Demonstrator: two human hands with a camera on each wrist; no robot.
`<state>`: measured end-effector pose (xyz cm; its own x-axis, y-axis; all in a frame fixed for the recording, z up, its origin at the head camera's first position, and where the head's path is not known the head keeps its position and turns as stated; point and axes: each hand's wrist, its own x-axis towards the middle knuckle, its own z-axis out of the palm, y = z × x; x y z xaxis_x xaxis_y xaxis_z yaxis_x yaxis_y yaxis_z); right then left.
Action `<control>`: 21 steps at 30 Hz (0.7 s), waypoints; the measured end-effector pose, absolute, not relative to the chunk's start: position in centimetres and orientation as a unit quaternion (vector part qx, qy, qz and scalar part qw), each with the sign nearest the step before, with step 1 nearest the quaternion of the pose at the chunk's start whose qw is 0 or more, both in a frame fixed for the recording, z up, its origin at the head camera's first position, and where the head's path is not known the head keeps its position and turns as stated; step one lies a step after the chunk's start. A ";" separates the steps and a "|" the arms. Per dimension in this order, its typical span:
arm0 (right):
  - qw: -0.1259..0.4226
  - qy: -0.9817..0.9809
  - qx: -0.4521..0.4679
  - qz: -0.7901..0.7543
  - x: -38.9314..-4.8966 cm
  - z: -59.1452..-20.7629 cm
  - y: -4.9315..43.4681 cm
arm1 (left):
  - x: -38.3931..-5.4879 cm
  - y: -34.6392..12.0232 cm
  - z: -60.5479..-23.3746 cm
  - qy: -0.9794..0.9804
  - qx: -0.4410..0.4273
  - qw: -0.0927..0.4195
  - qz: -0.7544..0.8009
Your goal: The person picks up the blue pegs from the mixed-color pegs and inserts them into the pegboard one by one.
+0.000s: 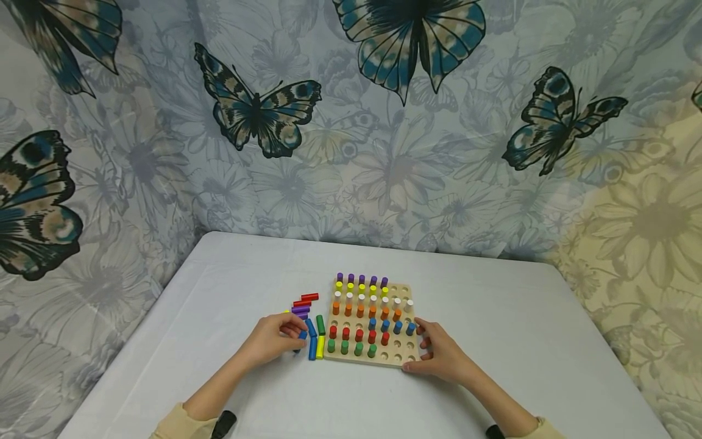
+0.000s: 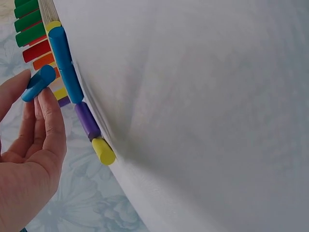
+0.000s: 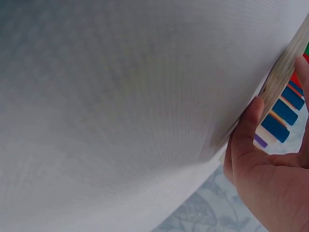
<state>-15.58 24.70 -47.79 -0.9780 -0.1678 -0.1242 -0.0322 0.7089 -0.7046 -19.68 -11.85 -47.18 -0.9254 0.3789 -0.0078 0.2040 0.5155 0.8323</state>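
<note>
My left hand (image 1: 270, 339) pinches a blue peg (image 2: 39, 83) between thumb and fingers, just left of the wooden pegboard (image 1: 392, 361). At the board's right edge and near corner, my right hand (image 1: 443, 352) holds it. Pegs stand upright in coloured rows: purple (image 1: 362, 278) at the back, then yellow, white, orange, blue (image 1: 398, 327), red (image 1: 346, 333) and green (image 1: 345, 347) at the front. In the blue row the pegs fill the right side, with bare holes at the left. Other rows have bare holes at their right ends.
Loose pegs lie on the white-covered table (image 1: 493, 305) left of the board: red (image 1: 309, 297), purple (image 1: 300, 310), blue (image 1: 312, 348), green (image 1: 320, 325) and yellow (image 1: 320, 347). A butterfly-patterned wall covering (image 1: 351, 177) stands behind the table.
</note>
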 end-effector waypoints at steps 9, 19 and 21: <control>0.089 0.920 -0.052 -0.378 -15.5 -47.6 24.6 | -19.6 -11.6 -46.8 0.859 0.152 0.095 0.479; 0.088 0.918 -0.060 -0.382 -15.5 -47.3 24.5 | -20.0 -11.0 -46.4 0.846 0.136 0.101 0.506; 0.089 0.918 -0.058 -0.383 -15.5 -47.3 24.5 | -20.1 -10.8 -46.3 0.842 0.135 0.100 0.513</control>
